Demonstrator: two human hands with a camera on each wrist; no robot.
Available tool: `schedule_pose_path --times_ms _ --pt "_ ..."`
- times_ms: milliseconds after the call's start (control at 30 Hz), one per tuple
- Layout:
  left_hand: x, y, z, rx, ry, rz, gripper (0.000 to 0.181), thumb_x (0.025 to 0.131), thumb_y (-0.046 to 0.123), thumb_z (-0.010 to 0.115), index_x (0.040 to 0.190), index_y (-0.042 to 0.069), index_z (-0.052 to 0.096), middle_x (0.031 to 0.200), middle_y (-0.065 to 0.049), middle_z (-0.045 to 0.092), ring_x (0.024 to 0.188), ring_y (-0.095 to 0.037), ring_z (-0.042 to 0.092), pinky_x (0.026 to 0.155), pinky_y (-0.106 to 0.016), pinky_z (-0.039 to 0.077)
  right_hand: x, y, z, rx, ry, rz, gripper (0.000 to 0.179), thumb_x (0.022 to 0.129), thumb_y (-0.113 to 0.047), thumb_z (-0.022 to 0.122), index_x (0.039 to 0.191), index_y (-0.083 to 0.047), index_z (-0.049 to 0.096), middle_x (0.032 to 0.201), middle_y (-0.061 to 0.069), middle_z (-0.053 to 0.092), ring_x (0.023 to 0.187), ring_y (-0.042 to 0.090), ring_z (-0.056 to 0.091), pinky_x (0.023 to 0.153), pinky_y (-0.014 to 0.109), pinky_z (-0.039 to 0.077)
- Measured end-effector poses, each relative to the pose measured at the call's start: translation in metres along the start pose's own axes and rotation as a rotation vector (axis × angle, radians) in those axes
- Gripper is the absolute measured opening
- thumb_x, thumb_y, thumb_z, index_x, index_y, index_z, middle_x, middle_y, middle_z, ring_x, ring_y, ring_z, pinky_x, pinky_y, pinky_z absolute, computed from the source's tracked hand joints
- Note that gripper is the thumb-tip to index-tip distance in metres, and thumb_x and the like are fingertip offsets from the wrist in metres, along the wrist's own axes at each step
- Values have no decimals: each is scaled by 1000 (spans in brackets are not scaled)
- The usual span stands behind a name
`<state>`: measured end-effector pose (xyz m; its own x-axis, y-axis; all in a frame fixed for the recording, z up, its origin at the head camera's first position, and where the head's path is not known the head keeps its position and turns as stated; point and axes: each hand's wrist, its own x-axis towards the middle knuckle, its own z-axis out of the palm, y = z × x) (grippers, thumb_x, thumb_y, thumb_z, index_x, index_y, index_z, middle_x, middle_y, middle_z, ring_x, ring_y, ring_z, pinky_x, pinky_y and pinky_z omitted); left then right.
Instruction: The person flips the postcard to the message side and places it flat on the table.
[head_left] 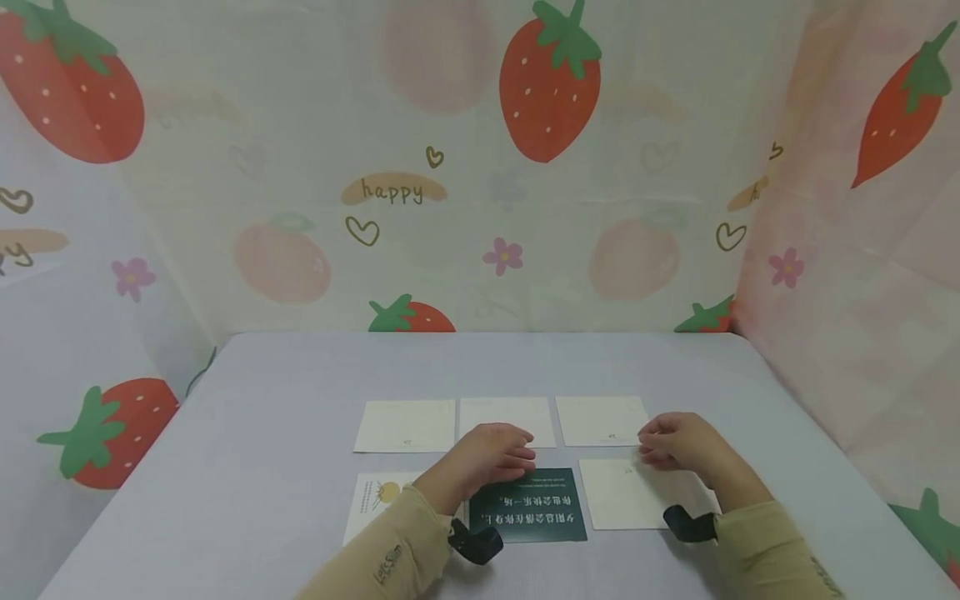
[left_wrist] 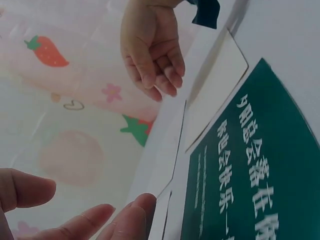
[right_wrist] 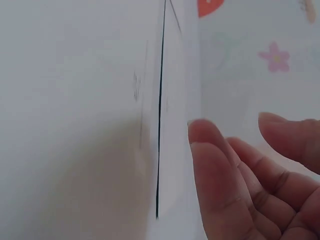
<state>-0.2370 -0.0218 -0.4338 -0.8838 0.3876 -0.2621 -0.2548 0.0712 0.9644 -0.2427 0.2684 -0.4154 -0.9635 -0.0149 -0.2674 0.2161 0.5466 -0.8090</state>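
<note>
Backdrop (head_left: 255, 50): pale cloth walls at 9, 12 and 3 o'clock, printed with strawberries (head_left: 550, 100) and pink flowers (head_left: 504, 257).
Bench (head_left: 262, 467): covered in white, carrying six flat cards (head_left: 543, 423) in two rows of three; the clock below is read from the middle of these rows, 12 at the far edge.
Right sleeve (head_left: 765, 546): tan, coming in from 4 o'clock.
Left sleeve (head_left: 390, 550): tan, lettered, coming in from 8, overlapping the sun card (head_left: 362, 518) from above.
Left hand (head_left: 483, 458): near the centre, between the far middle card and the green card (head_left: 532, 508); fingers loosely bent, thumb standing apart, grip well parted with nothing in it; any contact cannot be told.
Right hand (head_left: 690, 446): at 3 o'clock, its fingertips by the near corner of the far right card (head_left: 600, 421); grip likewise parted and holding nothing, touch uncertain.
Near row: the sun card at 8, the green card with white Chinese lettering at 6, a cream card (head_left: 626, 496) at 4, below the right hand.
Far row: pale cards at 10, 12 and 2, each lying flat.
Black wrist pieces (head_left: 480, 545): one at each cuff.
Sun drawing (head_left: 388, 492): yellow, on the sun card.
</note>
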Motion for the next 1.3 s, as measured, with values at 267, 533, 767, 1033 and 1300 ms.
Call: schedule_pose_path --times_ms 267,533,767,1033,1300 --pt "-10 0 -21 5 42 -3 37 86 20 52 114 -3 50 101 -18 59 85 -23 61 70 -28 50 2 -14 19 -4 15 -28 21 83 -13 56 96 4 58 82 10 62 72 19 61 63 29 51" --pt "-20 -4 -41 34 76 -18 37 86 20 51 114 -4 50 99 -18 59 84 -22 61 71 -28 50 -1 -22 42 3 -8 -65 17 82 -11 58 93 2 60 81 10 62 71 21 61 63 30 51" --pt "-28 -10 -54 43 97 -24 36 86 18 50 114 -6 49 97 -18 60 85 -24 61 73 -29 49 -8 -27 58 11 -23 -81 15 80 -10 60 90 1 61 79 8 62 68 19 61 61 29 51" --pt "-37 -17 -61 27 86 -41 36 86 18 49 115 -4 49 96 -16 60 85 -24 61 73 -29 49 -9 -27 70 -6 -19 -36 15 79 -11 60 92 -3 61 80 6 62 67 17 61 61 27 51" --pt "-44 -18 -63 0 85 -68 37 86 20 50 115 -2 50 96 -17 60 84 -25 61 71 -28 50 -13 -26 76 10 -35 -50 19 80 -11 60 96 -1 60 78 7 63 66 18 61 60 29 51"
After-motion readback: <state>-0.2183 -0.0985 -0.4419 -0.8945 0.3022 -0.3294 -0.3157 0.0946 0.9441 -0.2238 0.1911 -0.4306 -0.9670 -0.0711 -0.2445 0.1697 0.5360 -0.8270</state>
